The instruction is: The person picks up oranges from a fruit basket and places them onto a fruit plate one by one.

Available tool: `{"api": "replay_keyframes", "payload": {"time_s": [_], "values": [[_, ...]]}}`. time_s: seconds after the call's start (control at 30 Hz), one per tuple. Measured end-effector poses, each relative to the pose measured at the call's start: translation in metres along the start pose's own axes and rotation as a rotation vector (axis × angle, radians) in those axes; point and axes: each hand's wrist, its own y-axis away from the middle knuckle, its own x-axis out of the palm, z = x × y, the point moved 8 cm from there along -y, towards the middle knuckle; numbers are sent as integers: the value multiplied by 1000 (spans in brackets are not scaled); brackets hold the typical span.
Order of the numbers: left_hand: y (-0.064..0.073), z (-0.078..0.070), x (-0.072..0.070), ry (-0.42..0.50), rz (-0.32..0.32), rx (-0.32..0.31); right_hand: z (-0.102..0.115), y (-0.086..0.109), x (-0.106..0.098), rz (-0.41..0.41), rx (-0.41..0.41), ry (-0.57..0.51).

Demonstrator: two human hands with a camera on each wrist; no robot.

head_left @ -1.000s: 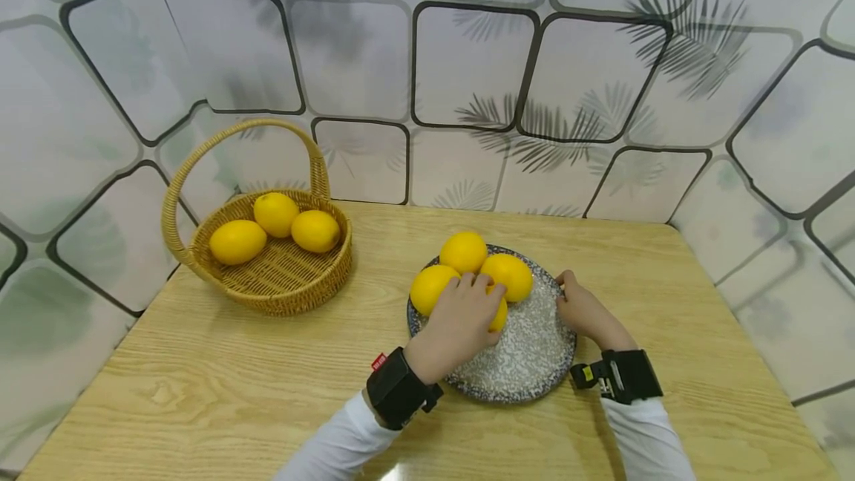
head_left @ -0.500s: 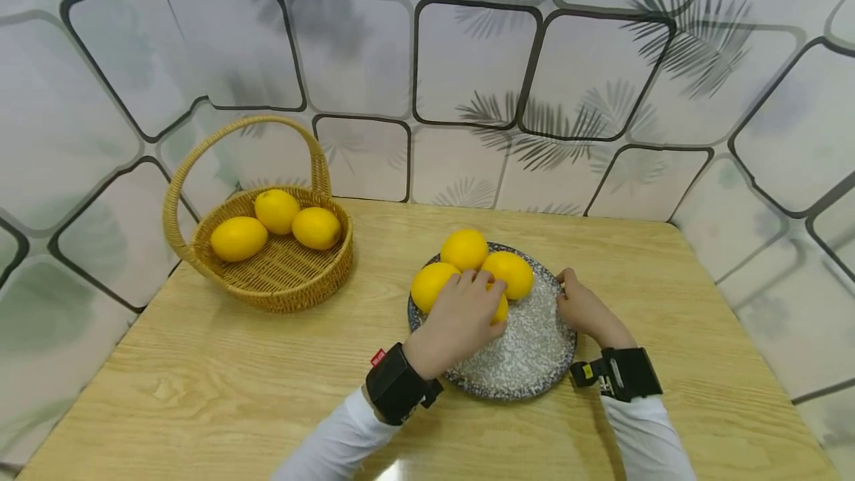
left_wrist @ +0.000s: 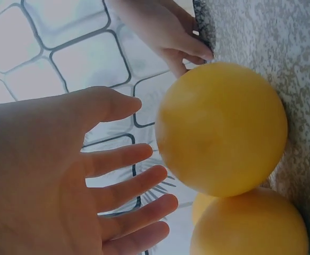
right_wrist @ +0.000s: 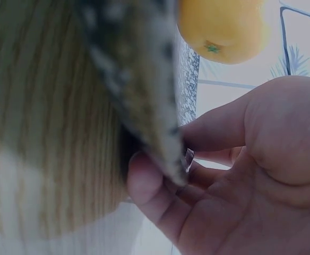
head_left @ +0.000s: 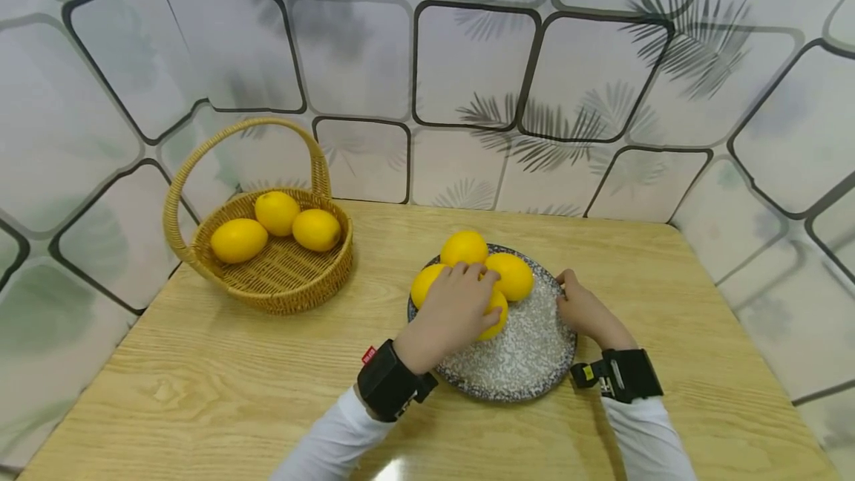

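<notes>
Several yellow lemons sit grouped on the far left part of a round speckled grey plate (head_left: 528, 355) with a dark rim. My left hand (head_left: 449, 312) is over the nearest lemon (head_left: 496, 315), partly hiding it in the head view. In the left wrist view, the left hand (left_wrist: 54, 170) has its fingers spread and fairly straight, with a gap between the fingertips and the lemon (left_wrist: 224, 127). At the plate's right side, my right hand (head_left: 591, 315) holds the rim. The right wrist view shows its thumb and fingers pinching the plate edge (right_wrist: 168, 154).
A wicker basket (head_left: 320, 289) with a tall handle stands at the back left of the wooden table (head_left: 220, 392). Three lemons (head_left: 238, 241) lie inside it. Patterned panels (head_left: 474, 65) rise behind the table and along both sides.
My left hand has shifted slightly left and back from the nearest lemon, which shows more now. The right hand and plate have stayed put.
</notes>
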Motion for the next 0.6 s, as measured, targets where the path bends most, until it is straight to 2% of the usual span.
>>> {"api": "replay_keyframes", "payload": {"time_s": [0.3, 0.6], "values": [[1, 2, -4, 38, 6, -12, -1, 0, 1, 0, 0, 1], [-1, 12, -15, 48, -31, -41, -1, 0, 1, -1, 12, 3]]}}
